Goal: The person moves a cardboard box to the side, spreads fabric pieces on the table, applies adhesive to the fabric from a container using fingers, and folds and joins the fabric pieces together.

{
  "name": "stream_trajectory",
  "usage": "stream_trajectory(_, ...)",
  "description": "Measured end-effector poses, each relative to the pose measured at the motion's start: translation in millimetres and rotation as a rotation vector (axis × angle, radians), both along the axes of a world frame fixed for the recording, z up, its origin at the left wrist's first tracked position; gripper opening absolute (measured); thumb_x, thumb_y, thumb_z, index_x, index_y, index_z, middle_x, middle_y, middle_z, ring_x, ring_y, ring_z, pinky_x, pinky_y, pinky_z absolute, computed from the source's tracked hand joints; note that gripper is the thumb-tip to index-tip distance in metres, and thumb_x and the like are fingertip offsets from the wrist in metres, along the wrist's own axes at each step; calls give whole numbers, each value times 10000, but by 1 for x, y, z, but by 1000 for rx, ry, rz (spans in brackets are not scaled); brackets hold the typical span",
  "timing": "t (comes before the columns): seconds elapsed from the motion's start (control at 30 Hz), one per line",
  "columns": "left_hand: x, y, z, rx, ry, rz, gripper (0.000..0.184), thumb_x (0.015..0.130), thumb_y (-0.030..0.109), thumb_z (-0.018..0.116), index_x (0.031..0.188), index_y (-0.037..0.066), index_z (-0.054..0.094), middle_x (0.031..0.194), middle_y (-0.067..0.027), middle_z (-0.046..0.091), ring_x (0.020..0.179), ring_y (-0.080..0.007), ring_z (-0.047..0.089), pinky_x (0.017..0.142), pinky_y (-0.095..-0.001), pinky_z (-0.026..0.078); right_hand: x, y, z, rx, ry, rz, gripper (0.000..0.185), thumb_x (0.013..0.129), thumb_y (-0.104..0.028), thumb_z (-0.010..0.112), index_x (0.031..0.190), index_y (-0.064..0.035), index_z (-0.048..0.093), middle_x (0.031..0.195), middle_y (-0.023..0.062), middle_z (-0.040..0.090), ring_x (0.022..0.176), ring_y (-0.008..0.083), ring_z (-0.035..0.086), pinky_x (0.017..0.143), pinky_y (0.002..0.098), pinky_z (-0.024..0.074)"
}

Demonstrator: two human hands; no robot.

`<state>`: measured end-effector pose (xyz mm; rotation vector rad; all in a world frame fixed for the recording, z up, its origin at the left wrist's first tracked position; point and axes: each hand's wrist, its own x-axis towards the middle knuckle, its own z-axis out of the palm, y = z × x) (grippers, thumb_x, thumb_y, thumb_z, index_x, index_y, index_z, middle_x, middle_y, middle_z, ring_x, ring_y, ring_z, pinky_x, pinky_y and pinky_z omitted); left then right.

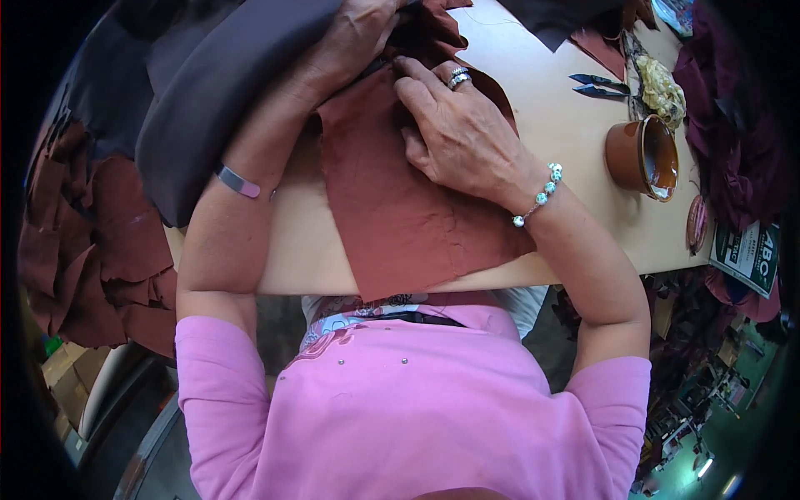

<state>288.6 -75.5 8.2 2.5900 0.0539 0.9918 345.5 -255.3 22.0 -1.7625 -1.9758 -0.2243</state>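
A rust-brown piece of cloth (392, 200) lies on the pale tabletop (575, 175) and hangs a little over its front edge. My right hand (467, 133), with rings and a beaded bracelet, rests on the upper part of this cloth, its fingers bent together at a fold. At the top edge, my left hand (362, 29) is at the dark and brown fabric; its fingertips are partly hidden. Dark grey cloth (208, 108) drapes over my left forearm.
Brown cloth pieces (125, 225) are heaped at the left. On the right are thread snips (600, 87), a brown bowl (629, 158), a crumpled yellowish bundle (661, 87), maroon cloth (729, 117) and a green-and-white package (750, 258).
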Motion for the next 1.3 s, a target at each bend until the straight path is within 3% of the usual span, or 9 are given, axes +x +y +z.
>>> stream_trajectory(0.13,1,-5,5,-40,0,-42,126,755,-86,501,845,2,504,772,-162,497,690,-320,525,597,-370,439,-3,-1,2,-98,112,-29,391,700,-85,598,1044,36,457,1183,225,482,943,346,501,845,382,440)
stream_trajectory(0.33,4,1,-7,-23,-3,-8,126,750,-77,515,843,8,508,772,-160,500,684,-317,524,596,-370,440,-1,-2,-1,-70,27,-11,374,717,-105,587,1037,41,459,1172,231,482,911,346,518,836,376,446)
stream_trajectory(0.43,3,4,-9,-22,47,-11,125,749,-53,537,854,7,506,786,-160,508,703,-322,521,632,-379,439,-1,7,-2,-10,-59,-22,318,704,-165,604,920,37,489,1015,245,526,829,297,551,715,337,483)
stream_trajectory(0.5,3,11,-13,-5,56,-41,130,757,-22,556,873,3,504,802,-163,515,731,-328,521,668,-382,439,-3,6,-1,-6,-40,-48,311,708,-168,604,918,31,490,1018,232,525,834,298,548,716,348,484)
stream_trajectory(0.6,-17,-13,28,-283,319,-27,172,767,24,581,917,-1,499,819,-169,524,773,-339,524,716,-375,439,-2,5,2,-117,65,-78,323,721,-144,597,970,21,474,1143,232,487,861,334,524,773,377,463)
stream_trajectory(0.73,-35,-13,30,-7,391,74,254,759,81,634,955,-1,496,924,-180,504,868,-345,504,781,-380,425,-1,2,0,-89,88,-66,316,738,-130,603,988,8,469,1204,225,475,876,342,513,795,385,453)
stream_trajectory(0.83,-34,3,23,-41,395,-10,251,743,54,630,942,1,487,932,-167,478,904,-335,480,818,-374,401,-2,0,-8,60,-34,-44,225,747,-134,579,909,-2,496,1089,203,527,852,300,545,711,363,488)
stream_trajectory(1.03,-35,10,26,-170,372,-123,192,750,-19,580,908,8,475,913,-141,448,916,-289,458,843,-334,375,-1,-4,-7,-2,3,-25,288,731,-107,615,967,-14,476,1199,197,501,878,322,526,782,374,464)
stream_trajectory(1.3,-31,18,13,-187,290,-176,208,742,-74,531,921,18,476,910,-121,436,918,-258,450,850,-311,363,-3,-4,-2,-58,21,-67,244,735,-123,613,926,-30,492,1186,174,520,906,311,537,779,402,469)
